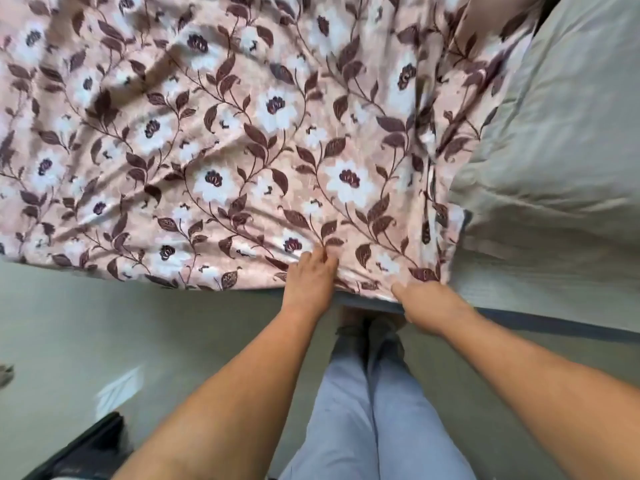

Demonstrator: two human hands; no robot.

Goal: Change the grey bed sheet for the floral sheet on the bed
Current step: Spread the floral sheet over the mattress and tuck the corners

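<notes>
Left hand (310, 282) and right hand (429, 303) each pinched the sheet (242, 150) hem at the bed (554, 327) edge; an even, taut pull looked best.

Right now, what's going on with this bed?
A person stands at the bed's edge, apparently laying a floral sheet over it. The left hand pinches a fold by the sheet's near edge. The right hand grips that edge close to its corner, fingers tucked under. The sheet lies wrinkled across most of the bed, and grey bedding shows uncovered on the right.
</notes>
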